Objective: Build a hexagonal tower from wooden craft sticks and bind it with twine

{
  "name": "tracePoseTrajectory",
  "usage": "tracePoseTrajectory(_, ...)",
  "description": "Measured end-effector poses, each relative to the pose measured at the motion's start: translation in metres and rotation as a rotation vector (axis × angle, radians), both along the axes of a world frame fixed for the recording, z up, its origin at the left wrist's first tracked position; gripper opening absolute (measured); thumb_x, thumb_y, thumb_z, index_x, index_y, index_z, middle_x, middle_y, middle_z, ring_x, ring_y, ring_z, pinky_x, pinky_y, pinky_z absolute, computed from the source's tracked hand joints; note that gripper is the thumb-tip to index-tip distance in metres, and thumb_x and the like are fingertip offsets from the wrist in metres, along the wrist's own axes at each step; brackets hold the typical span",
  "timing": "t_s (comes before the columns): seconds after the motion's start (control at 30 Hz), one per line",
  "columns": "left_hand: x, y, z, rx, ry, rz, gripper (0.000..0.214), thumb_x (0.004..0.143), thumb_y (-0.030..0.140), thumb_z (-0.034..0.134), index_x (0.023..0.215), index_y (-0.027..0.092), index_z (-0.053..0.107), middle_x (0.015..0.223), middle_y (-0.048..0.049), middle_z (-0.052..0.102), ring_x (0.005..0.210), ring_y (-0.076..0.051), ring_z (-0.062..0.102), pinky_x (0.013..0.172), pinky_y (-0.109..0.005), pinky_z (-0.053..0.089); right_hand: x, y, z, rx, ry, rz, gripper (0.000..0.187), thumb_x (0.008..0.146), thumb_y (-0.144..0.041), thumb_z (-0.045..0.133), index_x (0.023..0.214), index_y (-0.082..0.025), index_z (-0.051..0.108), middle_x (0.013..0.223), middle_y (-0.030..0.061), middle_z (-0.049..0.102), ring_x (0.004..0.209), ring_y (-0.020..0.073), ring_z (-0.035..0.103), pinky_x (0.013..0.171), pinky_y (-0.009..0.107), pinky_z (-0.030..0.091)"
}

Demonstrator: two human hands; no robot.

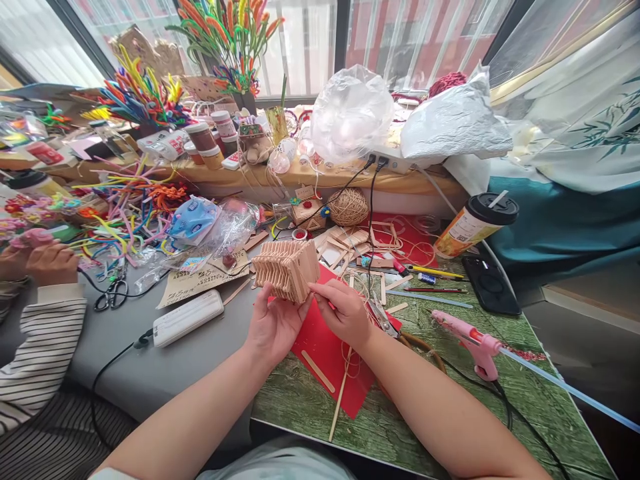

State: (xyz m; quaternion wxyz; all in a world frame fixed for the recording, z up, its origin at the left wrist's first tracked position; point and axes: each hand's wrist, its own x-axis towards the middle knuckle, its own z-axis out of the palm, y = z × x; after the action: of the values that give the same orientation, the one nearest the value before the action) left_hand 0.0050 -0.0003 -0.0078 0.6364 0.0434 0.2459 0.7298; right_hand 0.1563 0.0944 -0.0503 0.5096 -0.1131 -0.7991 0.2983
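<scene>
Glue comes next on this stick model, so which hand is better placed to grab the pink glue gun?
Right hand, probably: the pink glue gun lies on its side of the table, while the left hand cradles the stick model from below.

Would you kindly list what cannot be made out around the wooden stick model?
Head view only:
- Underside of the wooden stick model: hidden by left hand and right hand.
- Cup label: too small.
- Glue gun stick: cut off by the right edge.
</scene>
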Motion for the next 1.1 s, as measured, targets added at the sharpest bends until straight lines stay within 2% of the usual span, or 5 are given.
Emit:
tracePoseTrajectory(0.27, 0.002, 0.004, 0.002, 0.019, 0.127, 0.087, 0.048, 0.097, 0.047, 0.075, 0.138, 0.023, 0.067, 0.127, -0.0079, 0.079, 0.112, -0.022, 0.075, 0.097, -0.033, 0.061, 0.0, -0.002, -0.002, 0.177, -0.14, -0.003, 0.046, 0.104, -0.015, 0.055, 0.15, -0.022, 0.058, 0.089, 0.006, 0.069, 0.077, 0.0198, 0.063, 0.068, 0.032, 0.051)
tracePoseTrajectory(0.4, -0.002, 0.006, 0.003, 0.078, 0.27, 0.209, 0.046, 0.095, 0.036, 0.08, 0.138, 0.028, 0.067, 0.134, -0.0044, 0.076, 0.116, -0.02, 0.072, 0.099, -0.031, 0.058, 0.0, 0.001, -0.003, 0.094, -0.185, -0.014, 0.033, 0.106, -0.016, 0.052, 0.134, -0.021, 0.067, 0.085, 0.0047, 0.066, 0.074, 0.0185, 0.061, 0.067, 0.031, 0.048)
tracePoseTrajectory(0.63, -0.021, 0.01, 0.01, 0.09, 0.635, 0.415, 0.069, 0.078, 0.02, 0.094, 0.139, 0.029, 0.063, 0.138, -0.0065, 0.072, 0.13, -0.023, 0.066, 0.108, -0.032, 0.051, -0.005, 0.009, -0.012, -0.078, -0.328, -0.053, 0.022, 0.107, -0.021, 0.052, 0.111, -0.02, 0.073, 0.084, 0.0037, 0.065, 0.074, 0.0176, 0.06, 0.07, 0.031, 0.045)
tracePoseTrajectory(0.8, -0.032, 0.01, 0.013, 0.085, 0.774, 0.431, 0.08, 0.071, 0.01, 0.095, 0.138, 0.03, 0.056, 0.144, -0.0065, 0.068, 0.138, -0.025, 0.062, 0.114, -0.033, 0.049, -0.009, 0.016, -0.02, -0.129, -0.42, -0.126, 0.02, 0.107, -0.024, 0.055, 0.103, -0.021, 0.074, 0.083, 0.0037, 0.064, 0.076, 0.0188, 0.061, 0.068, 0.031, 0.044)
tracePoseTrajectory(1.1, -0.02, 0.006, 0.022, 0.093, 0.73, 0.409, 0.095, 0.052, -0.007, 0.095, 0.133, 0.027, 0.058, 0.137, -0.0071, 0.071, 0.136, -0.027, 0.063, 0.114, -0.033, 0.048, -0.012, 0.02, -0.025, -0.13, -0.459, -0.102, 0.019, 0.105, -0.02, 0.057, 0.102, -0.023, 0.076, 0.095, 0.0074, 0.071, 0.092, 0.0222, 0.067, 0.08, 0.034, 0.052)
